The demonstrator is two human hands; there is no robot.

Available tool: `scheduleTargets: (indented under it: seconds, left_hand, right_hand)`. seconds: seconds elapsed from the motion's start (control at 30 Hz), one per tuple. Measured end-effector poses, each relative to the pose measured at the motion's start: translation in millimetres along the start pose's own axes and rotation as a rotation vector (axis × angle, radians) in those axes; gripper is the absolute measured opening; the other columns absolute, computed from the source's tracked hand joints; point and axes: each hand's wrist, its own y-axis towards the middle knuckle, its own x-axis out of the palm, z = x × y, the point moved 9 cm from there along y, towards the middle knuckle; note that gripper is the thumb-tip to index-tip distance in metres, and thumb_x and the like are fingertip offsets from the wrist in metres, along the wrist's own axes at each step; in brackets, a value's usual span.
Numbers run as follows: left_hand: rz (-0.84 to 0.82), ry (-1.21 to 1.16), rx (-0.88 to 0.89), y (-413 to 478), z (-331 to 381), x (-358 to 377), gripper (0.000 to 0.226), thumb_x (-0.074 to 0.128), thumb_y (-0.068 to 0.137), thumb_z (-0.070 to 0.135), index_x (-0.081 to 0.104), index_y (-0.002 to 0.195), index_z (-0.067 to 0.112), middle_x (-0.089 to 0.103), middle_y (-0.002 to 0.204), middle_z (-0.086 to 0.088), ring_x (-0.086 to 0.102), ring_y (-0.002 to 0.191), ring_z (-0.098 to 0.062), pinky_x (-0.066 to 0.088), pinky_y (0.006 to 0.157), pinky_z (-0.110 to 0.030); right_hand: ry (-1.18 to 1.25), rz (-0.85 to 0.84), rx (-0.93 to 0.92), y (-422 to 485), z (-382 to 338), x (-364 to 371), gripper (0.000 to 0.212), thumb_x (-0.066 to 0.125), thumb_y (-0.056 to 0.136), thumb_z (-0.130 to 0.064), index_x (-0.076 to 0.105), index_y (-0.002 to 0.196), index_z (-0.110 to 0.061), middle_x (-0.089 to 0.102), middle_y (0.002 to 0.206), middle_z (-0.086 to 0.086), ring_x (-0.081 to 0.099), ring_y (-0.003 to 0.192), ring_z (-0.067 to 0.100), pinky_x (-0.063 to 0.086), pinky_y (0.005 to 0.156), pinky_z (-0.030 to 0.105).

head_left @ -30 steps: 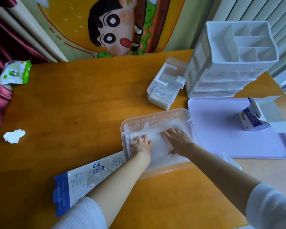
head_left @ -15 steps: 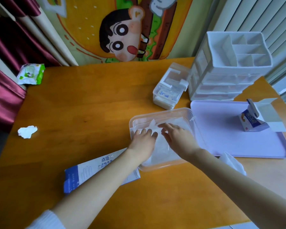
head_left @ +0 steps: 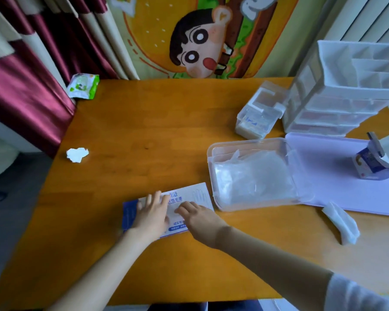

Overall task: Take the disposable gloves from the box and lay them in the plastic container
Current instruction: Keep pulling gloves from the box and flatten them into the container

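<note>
Pressing flat on the glove box (head_left: 190,196) with straight fingers (head_left: 155,198) of the left hand (head_left: 152,217); right hand (head_left: 199,217) bent-fingered at its middle, grip unclear. Lying near the worktop's (head_left: 166,122) front edge, likely light and flimsy. Filmy, slippery gloves (head_left: 252,176) in the plastic container (head_left: 211,153) rightward; probably best pinched at cuffs.

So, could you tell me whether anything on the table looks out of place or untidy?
A crumpled white scrap lies near the left edge of the table, and a small carton with its flap open sits on the purple tray. The gloves in the plastic container lie rumpled, not flat.
</note>
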Motion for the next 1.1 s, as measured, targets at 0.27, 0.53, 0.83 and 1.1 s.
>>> scheduleTargets:
  seconds: [0.27,0.53,0.83,1.1]
  left_hand:
    - [-0.091,-0.182,-0.018,-8,-8,21,0.072,0.055,0.094,0.041,0.012,0.15,0.026,-0.007,0.16,-0.003,-0.001,0.146,-0.027,0.015,0.117,-0.048]
    - [-0.073,-0.242,-0.036,-6,-6,19,0.072,0.06,0.092,0.035,0.016,0.15,0.027,-0.004,0.159,-0.001,0.002,0.146,-0.026,0.016,0.117,-0.047]
    - [-0.064,-0.279,-0.051,-5,-5,18,0.074,0.063,0.09,0.029,0.018,0.149,0.027,-0.002,0.159,-0.002,0.003,0.145,-0.027,0.02,0.117,-0.05]
    - [-0.061,-0.292,-0.045,-6,-7,18,0.074,0.061,0.092,0.029,0.015,0.15,0.031,-0.003,0.159,0.001,0.0,0.147,-0.025,0.014,0.118,-0.049]
  right_hand:
    - [-0.176,-0.197,0.074,18,4,22,0.037,0.035,0.102,-0.022,0.045,0.137,-0.012,0.032,0.147,0.01,0.035,0.127,0.028,0.031,0.104,0.037]
    - [0.143,-0.118,0.195,24,12,3,0.024,0.043,0.097,-0.005,0.067,0.098,-0.002,0.062,0.108,0.015,0.059,0.098,0.03,0.048,0.082,0.037]
    - [0.123,-0.127,0.367,26,28,-1,0.027,0.058,0.094,-0.023,0.06,0.114,-0.005,0.056,0.105,0.011,0.061,0.096,0.03,0.049,0.076,0.034]
    - [0.138,0.099,0.359,18,32,-43,0.019,0.049,0.098,-0.02,0.062,0.101,-0.006,0.053,0.105,0.006,0.061,0.083,0.031,0.048,0.067,0.037]
